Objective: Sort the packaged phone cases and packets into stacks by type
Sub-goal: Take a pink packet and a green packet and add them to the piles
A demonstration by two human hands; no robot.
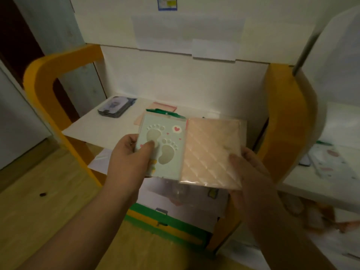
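Two packets held: left hand point(129, 152) grips footprint-print packet point(162, 145), right hand point(247, 162) pinches pink quilted packet point(210, 151); no legible writing.

Mint footprint packet point(163, 147) — peach, seemingly quilted packet point(210, 151).

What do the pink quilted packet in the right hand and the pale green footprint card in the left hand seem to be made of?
The pink quilted packet: probably padded, embossed material inside a clear plastic sleeve; glossy highlights follow the diamond ridges and a transparent edge sticks out. The pale green footprint card: seemingly matte printed cardboard with foot-shaped cut-outs; it looks flat and stiff. A sleeve on it cannot be told.
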